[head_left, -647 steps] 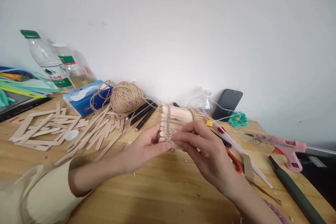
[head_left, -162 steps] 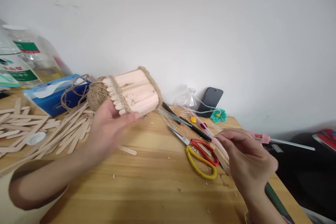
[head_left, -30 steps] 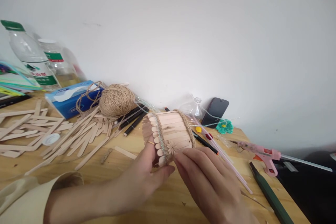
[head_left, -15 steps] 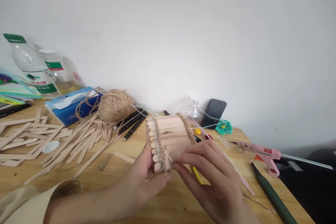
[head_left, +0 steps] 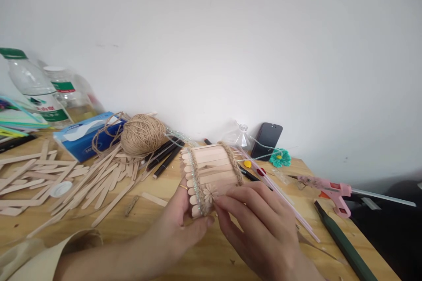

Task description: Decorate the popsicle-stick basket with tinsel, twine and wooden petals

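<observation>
Stick holder: a rounded holder of pale wooden craft sticks (head_left: pixel 216 169), tilted on its side above the wooden counter (head_left: pixel 204 268), between both hands
Left hand: this hand (head_left: pixel 181 224) is curled around the scalloped stick-tip end, thumb along the near side, other fingers mostly hidden
Right hand: this hand (head_left: pixel 259 215) has thumb and forefinger drawn close at the small pale wooden petal flower (head_left: pixel 210 193); whether they pinch a petal, I cannot tell
Handling: probably light and stiff, dry rather than slippery, the thin petals likely fragile
Where to grip: best around the stick ends, clear of the flower
</observation>
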Demonstrator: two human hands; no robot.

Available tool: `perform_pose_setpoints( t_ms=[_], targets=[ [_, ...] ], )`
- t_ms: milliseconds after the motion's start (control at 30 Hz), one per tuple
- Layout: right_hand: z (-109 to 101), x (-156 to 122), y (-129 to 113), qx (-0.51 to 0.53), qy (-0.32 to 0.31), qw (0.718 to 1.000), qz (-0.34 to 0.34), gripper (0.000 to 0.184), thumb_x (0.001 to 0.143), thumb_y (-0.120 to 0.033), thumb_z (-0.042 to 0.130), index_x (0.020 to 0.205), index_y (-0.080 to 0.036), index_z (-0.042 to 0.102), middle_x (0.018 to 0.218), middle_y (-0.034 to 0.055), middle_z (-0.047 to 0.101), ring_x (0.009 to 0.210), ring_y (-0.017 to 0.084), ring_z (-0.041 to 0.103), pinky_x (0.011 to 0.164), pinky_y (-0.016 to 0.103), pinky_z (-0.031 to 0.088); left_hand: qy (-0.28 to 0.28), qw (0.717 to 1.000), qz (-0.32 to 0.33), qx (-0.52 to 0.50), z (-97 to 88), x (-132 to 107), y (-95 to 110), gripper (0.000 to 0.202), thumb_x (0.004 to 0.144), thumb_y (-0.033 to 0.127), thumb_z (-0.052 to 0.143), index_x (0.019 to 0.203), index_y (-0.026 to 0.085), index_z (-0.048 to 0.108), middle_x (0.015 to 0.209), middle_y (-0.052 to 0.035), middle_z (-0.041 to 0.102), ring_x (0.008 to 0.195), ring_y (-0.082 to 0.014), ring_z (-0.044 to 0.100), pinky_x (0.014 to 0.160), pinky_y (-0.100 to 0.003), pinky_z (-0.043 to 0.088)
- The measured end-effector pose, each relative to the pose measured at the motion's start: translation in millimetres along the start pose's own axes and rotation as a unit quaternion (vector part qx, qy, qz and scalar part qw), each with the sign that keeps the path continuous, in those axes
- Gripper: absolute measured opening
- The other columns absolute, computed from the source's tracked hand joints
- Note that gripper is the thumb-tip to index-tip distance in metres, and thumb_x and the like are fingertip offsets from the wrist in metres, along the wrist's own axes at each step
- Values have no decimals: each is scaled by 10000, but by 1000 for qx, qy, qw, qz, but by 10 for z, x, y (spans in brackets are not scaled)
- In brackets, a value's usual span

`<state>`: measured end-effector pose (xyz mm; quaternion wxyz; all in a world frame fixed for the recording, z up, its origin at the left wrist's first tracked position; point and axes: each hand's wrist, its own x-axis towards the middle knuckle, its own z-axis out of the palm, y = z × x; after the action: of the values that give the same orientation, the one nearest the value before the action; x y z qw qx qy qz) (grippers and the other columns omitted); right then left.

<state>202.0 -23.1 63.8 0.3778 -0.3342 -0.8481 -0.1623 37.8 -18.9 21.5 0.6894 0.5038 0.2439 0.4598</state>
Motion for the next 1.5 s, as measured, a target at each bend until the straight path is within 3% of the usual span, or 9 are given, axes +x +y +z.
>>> perform_pose_setpoints(
  t_ms=[133, 333, 533, 733, 1133, 1300, 1500],
  targets=[
    [-29, 3, 1, -9, 4, 1000, -16, 133, 754, -73, 611, 848, -162, 582, 736, 28, 657, 661, 139, 530, 598, 281, 461, 5, 1000, -1, 15, 5, 26, 37, 400, 826, 261, 585, 1202, 263, 447, 1289, -62, 556, 1177, -212, 511, 1010, -341, 392],
    [-152, 73, 50, 58, 33, 996, 66, 183, 745, -4, 578, 785, -182, 565, 681, 16, 600, 627, 117, 535, 575, 262, 460, 54, 995, 27, 82, -58, 131, 132, 475, 815, 252, 596, 1251, 226, 409, 1319, -84, 526, 1201, -223, 485, 1021, -355, 377],
    [10, 58, 97, 48, -36, 998, 13, 90, 802, -106, 610, 876, -147, 580, 779, 51, 644, 692, 140, 557, 616, 284, 481, 31, 996, 17, 81, -30, 106, 140, 418, 823, 246, 587, 1214, 242, 441, 1299, -55, 544, 1184, -208, 501, 988, -336, 406],
    [95, 98, 113, 29, -26, 999, -14, 61, 797, -71, 587, 814, -129, 577, 724, 50, 633, 655, 132, 532, 586, 264, 479, 32, 997, 14, 76, -40, 114, 120, 327, 819, 238, 591, 1124, 251, 473, 1285, -27, 554, 1160, -187, 516, 985, -326, 406],
    [110, 62, 95, 12, 1, 1000, 11, 116, 770, -68, 584, 838, -155, 551, 751, 34, 629, 649, 117, 579, 569, 224, 476, 3, 998, 12, 64, -19, 101, 99, 529, 858, 221, 545, 1328, 304, 315, 1390, -25, 447, 1265, -173, 410, 1048, -298, 340],
    [137, 49, 87, -12, -3, 1000, -15, 115, 761, -70, 586, 818, -162, 548, 724, 20, 631, 620, 113, 573, 549, 227, 470, 7, 998, 11, 65, -3, 89, 96, 491, 855, 250, 547, 1303, 265, 348, 1395, -53, 440, 1274, -200, 403, 1059, -326, 332],
    [-5, 33, 84, 87, 36, 994, 56, 166, 741, -19, 556, 797, -174, 541, 730, 13, 599, 639, 95, 571, 563, 198, 463, 23, 995, 21, 91, -71, 131, 103, 551, 852, 252, 546, 1340, 210, 294, 1381, -108, 454, 1267, -229, 415, 1064, -374, 330]
  ],
)
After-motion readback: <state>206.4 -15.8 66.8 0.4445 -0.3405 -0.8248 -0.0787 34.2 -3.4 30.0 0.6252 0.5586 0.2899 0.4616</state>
